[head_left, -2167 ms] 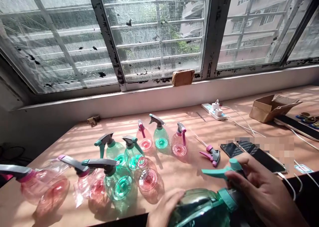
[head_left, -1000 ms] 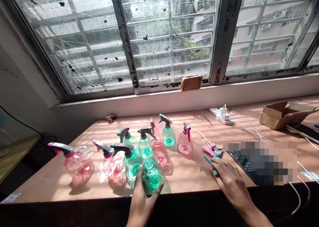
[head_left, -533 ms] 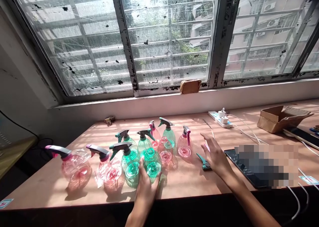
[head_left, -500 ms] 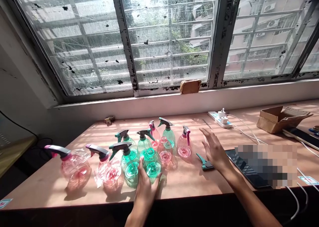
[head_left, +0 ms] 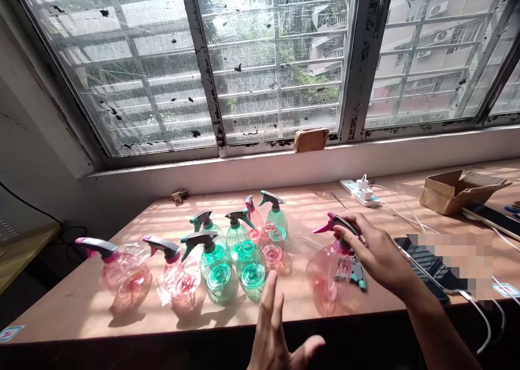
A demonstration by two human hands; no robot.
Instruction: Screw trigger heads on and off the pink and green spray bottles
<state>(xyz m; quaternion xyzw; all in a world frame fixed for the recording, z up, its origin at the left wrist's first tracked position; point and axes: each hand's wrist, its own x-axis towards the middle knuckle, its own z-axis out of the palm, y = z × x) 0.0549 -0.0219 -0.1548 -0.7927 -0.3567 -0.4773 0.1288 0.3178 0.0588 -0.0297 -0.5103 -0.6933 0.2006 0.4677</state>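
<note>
My right hand (head_left: pixel 371 251) grips the grey and pink head of a pink spray bottle (head_left: pixel 327 278), which is blurred near the table's front edge. Behind that bottle lies a loose green and grey spray head (head_left: pixel 357 277). My left hand (head_left: pixel 274 326) holds nothing, its fingers apart, just in front of an uncapped green bottle (head_left: pixel 252 275). An uncapped pink bottle (head_left: pixel 273 251) stands behind it. To the left are a green spray bottle (head_left: pixel 218 275) and two pink spray bottles, one (head_left: pixel 182 278) nearer the middle and one (head_left: pixel 130 283) farther left.
More spray bottles, such as a green one (head_left: pixel 277 218), stand farther back. A power strip (head_left: pixel 361 192) with plugs and cables, an open cardboard box (head_left: pixel 447 196) and a dark tablet (head_left: pixel 430 267) are on the right. A brown block (head_left: pixel 311 141) sits on the windowsill.
My right hand has taken hold of a pink spray bottle and brought it forward. My left hand has left the uncapped green bottle and moved right. The loose spray head has shifted right.
</note>
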